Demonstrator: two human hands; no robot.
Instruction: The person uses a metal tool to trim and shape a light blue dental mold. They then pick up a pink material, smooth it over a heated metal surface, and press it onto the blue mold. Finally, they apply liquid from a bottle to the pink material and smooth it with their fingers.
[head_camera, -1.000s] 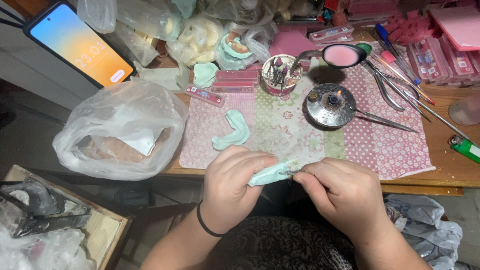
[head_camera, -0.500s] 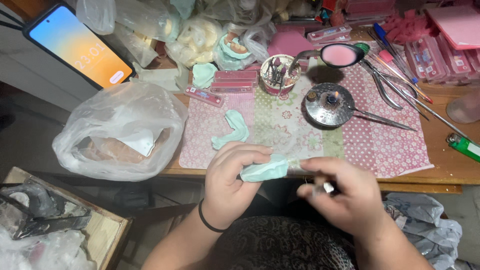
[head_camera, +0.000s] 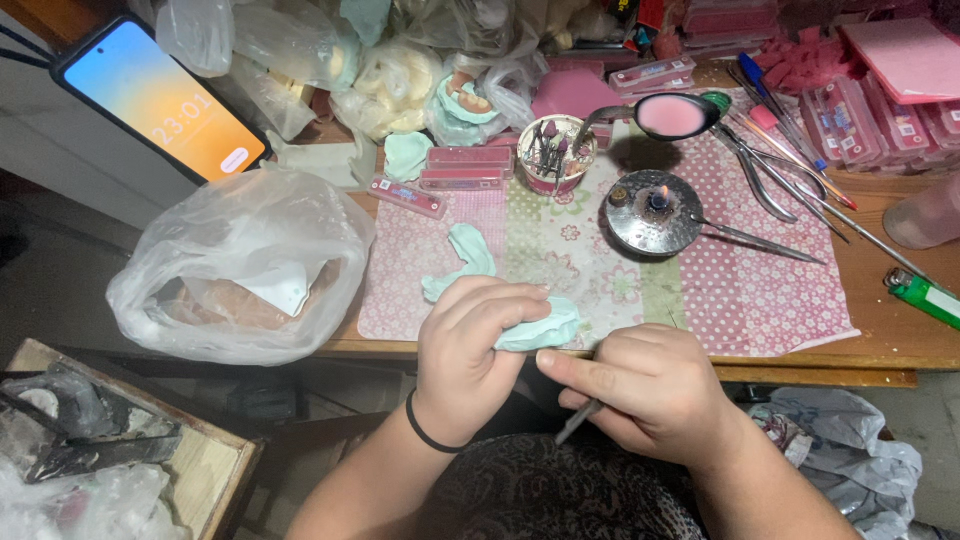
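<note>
Green cast (head_camera: 540, 327) now higher, L hand (head_camera: 470, 350)

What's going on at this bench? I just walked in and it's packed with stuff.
A person sits at a cluttered wooden table. The left hand holds a pale green dental cast in a closed grip, at the near edge of a pink patterned mat. The right hand grips a thin metal tool beside the cast. On the mat, a small round metal burner shows a small flame, and a second green cast piece lies behind the hands.
</note>
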